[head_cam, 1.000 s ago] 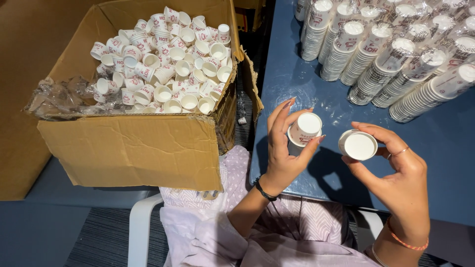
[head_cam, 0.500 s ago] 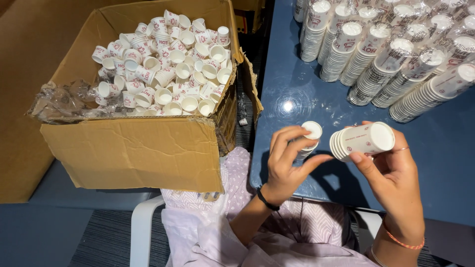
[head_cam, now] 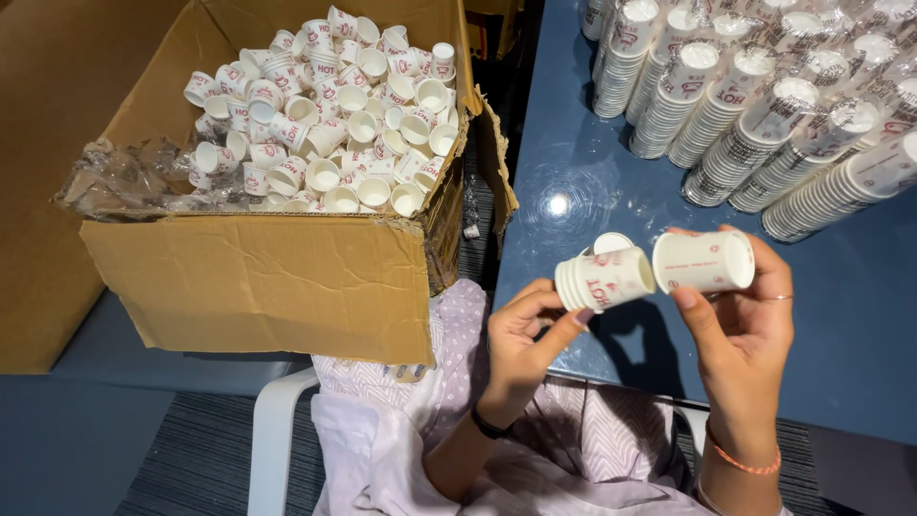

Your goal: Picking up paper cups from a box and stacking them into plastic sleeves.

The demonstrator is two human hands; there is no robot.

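Here, a short nested stack of small white paper cups with red print [head_cam: 604, 278] lies on its side in the air above the near edge of the dark blue tabletop [head_cam: 592, 191]. The left hand [head_cam: 523, 336] pinches it lightly, thumb tip under the rim end and fingers curled behind, the palm mostly open. Just beside it, at three o'clock and almost touching, a single white paper cup [head_cam: 704, 261] also lies sideways, its base facing the stack. The right hand [head_cam: 740, 339] holds that cup between thumb and fingertips, fingers wrapped loosely over its far side; a thin ring sits on one finger and an orange band on the wrist.

At one o'clock from the hands, long sleeves of stacked white paper cups in clear wrap [head_cam: 764, 105] lie in a row across the table. At ten o'clock, well apart, a large open brown cardboard box [head_cam: 258, 277] is full of loose white cups, with crumpled clear plastic [head_cam: 134, 182] hanging over its left edge. At six o'clock, the person's pale lilac clothing [head_cam: 401, 411] and a white chair arm [head_cam: 272, 440] show.
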